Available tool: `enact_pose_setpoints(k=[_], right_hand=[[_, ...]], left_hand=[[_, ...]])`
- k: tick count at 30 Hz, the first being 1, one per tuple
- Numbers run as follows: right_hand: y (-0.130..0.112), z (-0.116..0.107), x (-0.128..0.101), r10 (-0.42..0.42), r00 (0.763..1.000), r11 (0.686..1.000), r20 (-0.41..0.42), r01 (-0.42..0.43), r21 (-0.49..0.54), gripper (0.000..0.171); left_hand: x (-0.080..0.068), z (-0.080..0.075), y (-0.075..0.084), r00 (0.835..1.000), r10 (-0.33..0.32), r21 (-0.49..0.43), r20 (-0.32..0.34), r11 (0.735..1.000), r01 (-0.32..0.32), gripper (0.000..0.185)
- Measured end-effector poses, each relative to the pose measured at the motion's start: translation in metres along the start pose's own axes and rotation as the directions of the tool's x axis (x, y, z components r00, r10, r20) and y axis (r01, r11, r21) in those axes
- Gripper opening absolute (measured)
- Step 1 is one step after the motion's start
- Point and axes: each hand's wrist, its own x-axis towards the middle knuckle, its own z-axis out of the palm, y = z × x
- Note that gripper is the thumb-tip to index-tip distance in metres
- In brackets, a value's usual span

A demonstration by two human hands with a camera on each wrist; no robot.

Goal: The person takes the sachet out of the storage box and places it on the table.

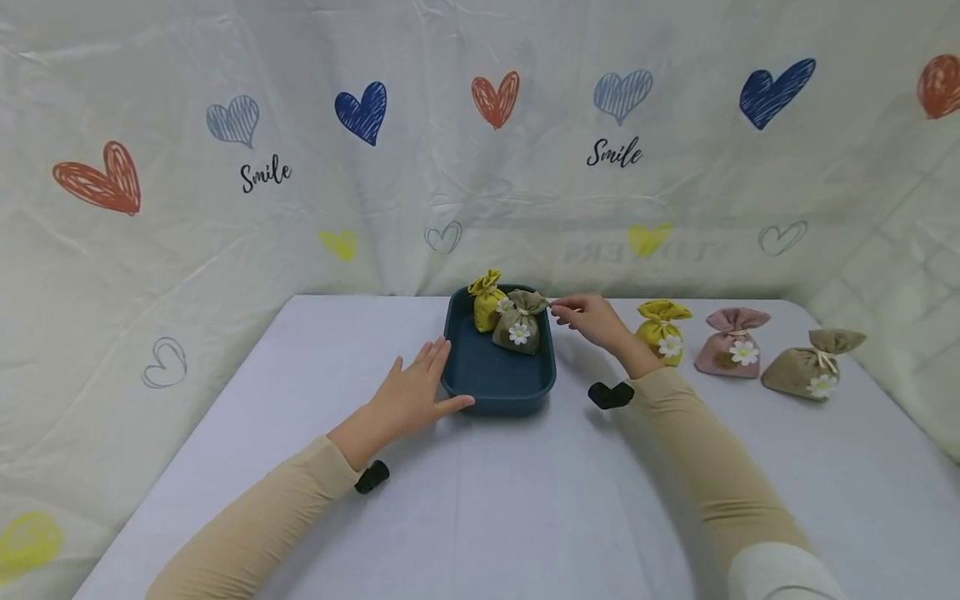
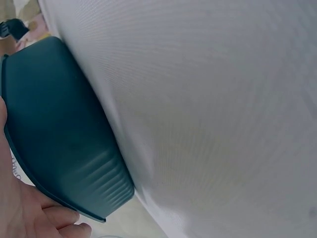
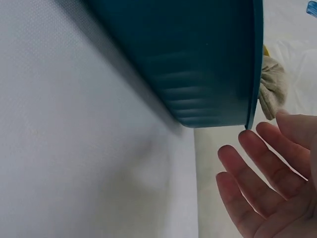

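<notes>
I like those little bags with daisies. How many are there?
5. A yellow bag and a tan bag sit in the blue tray. A yellow one, a pink one and a tan one are on the table.

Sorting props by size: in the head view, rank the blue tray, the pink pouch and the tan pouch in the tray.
1. Blue tray, clearly largest.
2. Pink pouch and tan pouch in the tray: look alike, so no ranking.

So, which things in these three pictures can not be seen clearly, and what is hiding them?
- Yellow pouch in the tray: head view, lower part hidden by the olive pouch.
- Tray contents: both wrist views show only its outer wall.
- Left hand: left wrist view, cut off by the edge.
- Right hand: head view, too small to tell whether the fingertips touch the pouch.
</notes>
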Motion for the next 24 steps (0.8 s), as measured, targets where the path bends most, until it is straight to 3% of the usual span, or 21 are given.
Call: enact_pose_setpoints(k=[9,16,24], right_hand=[[-0.001,0.01,0.005,-0.008,0.994,0.999,-0.107,0.014,0.053,0.042],[0.0,0.016,0.009,-0.002,0.981,1.0,-0.194,0.005,0.019,0.04],[-0.01,0.022,0.006,-0.003,0.978,0.997,-0.21,0.021,0.08,0.031]], left_hand=[[0.001,-0.001,-0.001,1.0,0.0,0.002,0.01,1.0,0.0,0.103],[0.002,-0.002,-0.001,1.0,-0.005,0.005,0.015,1.0,0.005,0.104],[0.0,-0.003,0.001,1.0,-0.008,0.006,0.016,1.0,0.008,0.103]])
